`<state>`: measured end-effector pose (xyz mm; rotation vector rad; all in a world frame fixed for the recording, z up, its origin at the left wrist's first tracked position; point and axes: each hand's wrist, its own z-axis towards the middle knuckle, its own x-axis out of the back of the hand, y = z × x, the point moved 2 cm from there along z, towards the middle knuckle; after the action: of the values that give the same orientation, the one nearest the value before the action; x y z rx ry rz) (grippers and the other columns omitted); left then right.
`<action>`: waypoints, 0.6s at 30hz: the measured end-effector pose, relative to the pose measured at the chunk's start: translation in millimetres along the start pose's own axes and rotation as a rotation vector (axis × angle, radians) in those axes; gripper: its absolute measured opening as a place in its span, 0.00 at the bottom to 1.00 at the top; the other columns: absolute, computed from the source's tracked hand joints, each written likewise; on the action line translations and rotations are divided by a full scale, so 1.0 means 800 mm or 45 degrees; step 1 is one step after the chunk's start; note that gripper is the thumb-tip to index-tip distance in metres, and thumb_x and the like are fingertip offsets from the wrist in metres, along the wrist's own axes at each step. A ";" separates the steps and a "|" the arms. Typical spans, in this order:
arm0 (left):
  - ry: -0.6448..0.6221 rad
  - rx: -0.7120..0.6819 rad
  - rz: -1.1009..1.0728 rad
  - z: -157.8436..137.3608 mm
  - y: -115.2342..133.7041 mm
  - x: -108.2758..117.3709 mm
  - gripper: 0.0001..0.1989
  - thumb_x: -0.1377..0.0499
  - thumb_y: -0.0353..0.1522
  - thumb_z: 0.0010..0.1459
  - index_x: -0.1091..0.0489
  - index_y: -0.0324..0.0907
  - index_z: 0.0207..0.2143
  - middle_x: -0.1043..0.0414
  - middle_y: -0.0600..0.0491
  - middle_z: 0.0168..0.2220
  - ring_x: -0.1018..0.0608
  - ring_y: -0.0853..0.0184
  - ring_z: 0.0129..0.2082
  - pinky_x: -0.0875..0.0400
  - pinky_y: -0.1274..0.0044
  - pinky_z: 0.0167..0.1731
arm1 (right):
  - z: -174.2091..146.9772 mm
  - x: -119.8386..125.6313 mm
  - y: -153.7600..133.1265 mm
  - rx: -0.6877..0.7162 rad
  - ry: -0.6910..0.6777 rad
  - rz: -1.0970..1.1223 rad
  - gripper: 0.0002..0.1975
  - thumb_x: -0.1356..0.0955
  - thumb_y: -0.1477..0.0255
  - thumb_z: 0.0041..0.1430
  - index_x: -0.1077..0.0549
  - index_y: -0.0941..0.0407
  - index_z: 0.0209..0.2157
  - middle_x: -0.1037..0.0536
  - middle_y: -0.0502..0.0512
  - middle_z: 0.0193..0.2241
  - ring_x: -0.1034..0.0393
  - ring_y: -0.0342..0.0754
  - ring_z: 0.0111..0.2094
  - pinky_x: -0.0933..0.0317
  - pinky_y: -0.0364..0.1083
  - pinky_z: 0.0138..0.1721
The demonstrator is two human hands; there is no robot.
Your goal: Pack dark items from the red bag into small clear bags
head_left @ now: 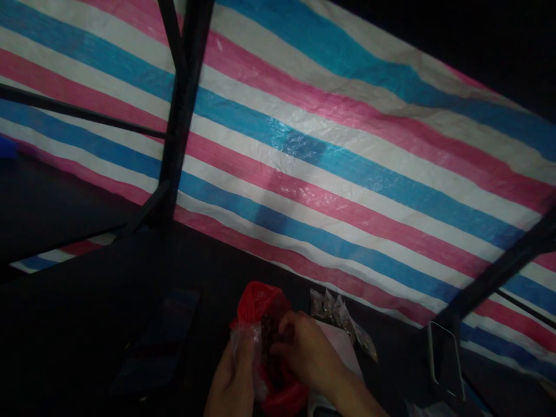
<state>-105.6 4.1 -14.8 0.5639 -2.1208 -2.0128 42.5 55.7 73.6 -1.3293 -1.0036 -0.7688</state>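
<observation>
Far out to the left of the left hand (232, 379), a dark flat object (160, 341) lies on the dim counter (87, 324); what it is cannot be told in this light. The left hand itself is closed around a clear plastic bag (245, 347), holding its mouth up and open just in front of the red bag (260, 307), which sits touching both hands. The right hand (306, 350), just beside the left, has its fingertips pinched together on some dark small pieces (269, 336) at the mouth of the clear bag. Under the right hand lies a pale pink sheet (343, 347), and just beyond it a row of small filled clear packets (339, 313) rests on the counter. Further right, a phone (445, 359) leans near a dark frame post (499, 272), with a striped tarp (325, 162) stretched behind everything.

As a judgement: several packets look finished, the one in hand is partway filled and unsealed, and the red bag appears to hold more.
</observation>
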 end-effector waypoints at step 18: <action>-0.028 0.324 -0.352 0.023 0.029 0.000 0.33 0.34 0.58 0.53 0.21 0.40 0.45 0.15 0.45 0.42 0.16 0.48 0.48 0.22 0.63 0.48 | 0.008 0.008 -0.008 0.313 -0.134 -0.121 0.30 0.35 0.90 0.52 0.19 0.53 0.52 0.20 0.58 0.57 0.22 0.52 0.55 0.35 0.45 0.55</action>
<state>-116.4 21.9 6.3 0.9244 -2.4483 -1.8928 38.5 61.9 82.0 -1.1246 -1.2113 -0.6280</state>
